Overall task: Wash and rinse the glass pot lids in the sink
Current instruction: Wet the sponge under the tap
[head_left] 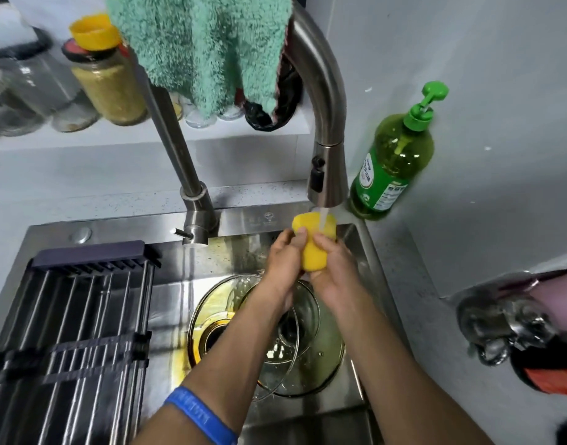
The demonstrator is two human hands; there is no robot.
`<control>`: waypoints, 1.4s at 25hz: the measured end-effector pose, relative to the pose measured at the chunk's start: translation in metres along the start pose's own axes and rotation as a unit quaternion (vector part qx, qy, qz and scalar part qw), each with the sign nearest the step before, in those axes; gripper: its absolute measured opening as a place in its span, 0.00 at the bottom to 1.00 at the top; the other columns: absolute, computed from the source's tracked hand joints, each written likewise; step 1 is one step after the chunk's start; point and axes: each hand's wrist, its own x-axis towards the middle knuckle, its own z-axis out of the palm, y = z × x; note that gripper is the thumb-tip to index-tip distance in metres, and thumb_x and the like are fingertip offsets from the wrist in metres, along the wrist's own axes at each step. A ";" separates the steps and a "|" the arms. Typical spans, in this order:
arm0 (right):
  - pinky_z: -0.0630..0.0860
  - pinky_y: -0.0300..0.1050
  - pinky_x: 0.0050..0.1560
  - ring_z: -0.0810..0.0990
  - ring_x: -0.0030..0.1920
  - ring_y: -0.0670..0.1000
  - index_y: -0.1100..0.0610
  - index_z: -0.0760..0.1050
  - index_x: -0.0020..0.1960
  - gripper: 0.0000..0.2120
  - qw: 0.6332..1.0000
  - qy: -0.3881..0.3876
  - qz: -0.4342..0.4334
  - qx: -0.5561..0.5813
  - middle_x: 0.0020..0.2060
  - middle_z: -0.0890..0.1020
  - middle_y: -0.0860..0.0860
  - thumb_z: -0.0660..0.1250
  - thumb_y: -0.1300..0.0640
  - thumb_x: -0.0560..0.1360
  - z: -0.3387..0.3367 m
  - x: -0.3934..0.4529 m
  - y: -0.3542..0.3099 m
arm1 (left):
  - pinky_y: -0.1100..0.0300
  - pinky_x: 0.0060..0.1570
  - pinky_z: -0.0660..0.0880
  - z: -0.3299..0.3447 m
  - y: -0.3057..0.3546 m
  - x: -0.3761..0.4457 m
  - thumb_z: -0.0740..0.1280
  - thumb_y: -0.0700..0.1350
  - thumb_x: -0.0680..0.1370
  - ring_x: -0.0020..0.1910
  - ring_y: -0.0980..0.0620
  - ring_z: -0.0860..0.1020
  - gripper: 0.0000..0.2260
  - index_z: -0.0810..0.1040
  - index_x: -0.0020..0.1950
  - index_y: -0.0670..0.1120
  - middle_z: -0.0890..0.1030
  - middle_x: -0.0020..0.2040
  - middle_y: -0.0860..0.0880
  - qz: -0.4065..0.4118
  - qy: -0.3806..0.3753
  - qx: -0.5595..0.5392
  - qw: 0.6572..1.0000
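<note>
I have both sets of fingers curled round a soft yellow sponge [312, 244], squeezing it between my left hand [283, 261] and right hand [335, 268] so it bulges out at the top. A thin stream of water [323, 220] from the brushed-metal tap [320, 123] runs straight onto its far end. A blue rubbery band [200, 415] circles my left wrist.

Below my hands, the glass lids [327, 358] lie in the bottom of the steel sink [356, 239], round and clear with thin metal rims, one overlapping another over the drain [211, 335]. I can't tell how many there are.

A dark ribbed drying rack [73, 326] spans the left part of the sink. A fluffy teal cloth [205, 49] hangs over the tap's arch. On the counter to the right, just beside the spout, stands a green plastic pump bottle [394, 155]. Far left, a jar [109, 85] with grainy tan contents sits on the ledge.
</note>
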 end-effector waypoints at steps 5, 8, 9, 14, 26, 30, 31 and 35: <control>0.81 0.53 0.53 0.84 0.50 0.57 0.53 0.80 0.50 0.10 0.954 0.072 -0.072 -0.281 0.50 0.85 0.56 0.65 0.48 0.80 -0.021 -0.025 -0.036 | 0.57 0.46 0.81 0.038 -0.001 -0.026 0.66 0.47 0.81 0.47 0.50 0.84 0.07 0.81 0.56 0.47 0.85 0.54 0.43 -0.014 -0.022 0.020 0.999; 0.74 0.47 0.55 0.79 0.56 0.57 0.52 0.77 0.57 0.10 0.877 0.147 -0.179 -0.422 0.57 0.82 0.55 0.66 0.57 0.76 -0.035 -0.037 -0.093 | 0.46 0.57 0.79 0.078 0.008 -0.036 0.66 0.41 0.81 0.52 0.43 0.82 0.03 0.79 0.51 0.47 0.85 0.53 0.42 0.022 0.009 0.092 0.996; 0.72 0.45 0.53 0.79 0.56 0.56 0.52 0.76 0.58 0.13 0.860 0.175 -0.235 -0.418 0.56 0.82 0.54 0.66 0.56 0.74 -0.033 -0.043 -0.120 | 0.43 0.58 0.79 0.092 0.013 -0.039 0.66 0.41 0.81 0.53 0.42 0.82 0.04 0.79 0.50 0.47 0.84 0.52 0.42 0.034 0.008 0.099 0.994; 0.74 0.47 0.56 0.79 0.55 0.55 0.51 0.74 0.59 0.16 0.845 0.154 -0.362 -0.362 0.53 0.81 0.50 0.65 0.48 0.74 0.010 -0.029 -0.253 | 0.60 0.43 0.80 0.157 0.074 -0.040 0.63 0.55 0.82 0.33 0.59 0.79 0.17 0.76 0.38 0.47 0.81 0.36 0.50 0.094 0.083 0.096 0.987; 0.72 0.50 0.58 0.76 0.58 0.62 0.69 0.77 0.56 0.22 0.720 0.022 -0.275 -0.636 0.60 0.78 0.67 0.48 0.57 0.84 0.041 0.045 -0.286 | 0.52 0.39 0.80 0.172 0.112 0.003 0.58 0.52 0.85 0.54 0.44 0.80 0.17 0.73 0.69 0.44 0.79 0.60 0.43 -0.033 0.019 -0.154 0.987; 0.65 0.46 0.64 0.72 0.67 0.62 0.71 0.75 0.62 0.22 0.721 0.005 -0.272 -0.637 0.66 0.75 0.66 0.48 0.58 0.86 0.037 0.045 -0.287 | 0.53 0.38 0.80 0.177 0.108 0.009 0.58 0.52 0.85 0.55 0.44 0.80 0.17 0.72 0.70 0.46 0.79 0.63 0.43 -0.038 0.001 -0.132 0.991; 0.63 0.46 0.65 0.71 0.68 0.62 0.71 0.73 0.64 0.21 0.714 -0.003 -0.279 -0.643 0.67 0.74 0.67 0.48 0.59 0.86 0.036 0.044 -0.284 | 0.54 0.36 0.80 0.177 0.107 0.010 0.58 0.52 0.85 0.52 0.45 0.80 0.17 0.73 0.70 0.46 0.80 0.61 0.44 -0.037 0.000 -0.132 0.991; 0.65 0.49 0.67 0.71 0.68 0.62 0.69 0.71 0.66 0.20 0.700 -0.009 -0.284 -0.656 0.67 0.73 0.67 0.47 0.57 0.86 0.032 0.051 -0.277 | 0.53 0.38 0.81 0.175 0.105 0.015 0.58 0.52 0.85 0.47 0.47 0.81 0.16 0.73 0.68 0.47 0.81 0.51 0.47 -0.041 -0.006 -0.128 0.991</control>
